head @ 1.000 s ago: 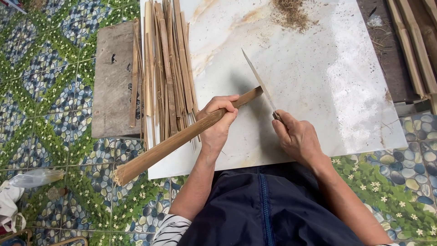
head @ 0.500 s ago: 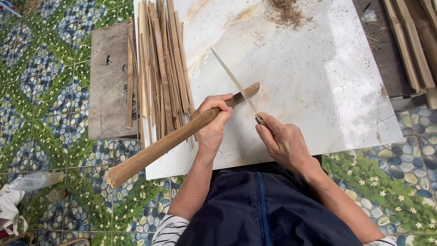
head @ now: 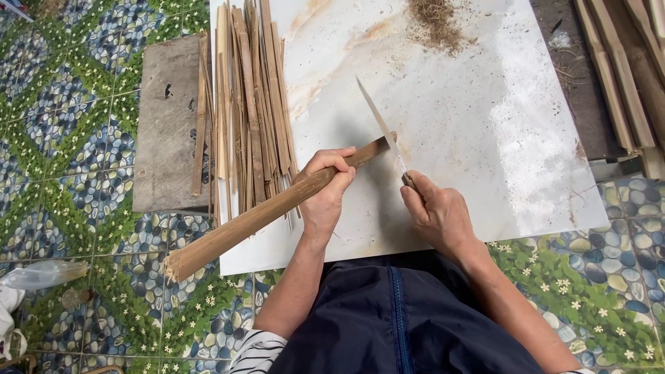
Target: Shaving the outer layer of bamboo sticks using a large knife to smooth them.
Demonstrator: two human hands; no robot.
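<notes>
between my two hands, the thin steel blade of a long narrow knife (head: 379,125) sits at the far tip of a long split length of tan bamboo (head: 263,211), edge against the cut end. my left hand (head: 324,187) is wrapped tight around the bamboo near that far end, fingers curled over the top; the rest of the piece slopes back past my left wrist and out over the patterned green and blue pebble-print floor (head: 76,138), where its ragged end hangs off the board. my right hand (head: 436,215) is clenched on the knife's handle, which i can barely see inside the fist, with the blade pointing away from me and slightly left. both hands work over a large white marbled board (head: 485,138) with orange streaks. just beyond my left hand lies a loose bundle of thin bamboo strips (head: 249,118), running away from me and partly overlapping a grey weathered wooden block (head: 166,131) farther left. well beyond the knife tip there is a small heap of brown fibrous shavings (head: 436,21). off past my right hand, more bamboo slats (head: 623,76) lie beside the board.
</notes>
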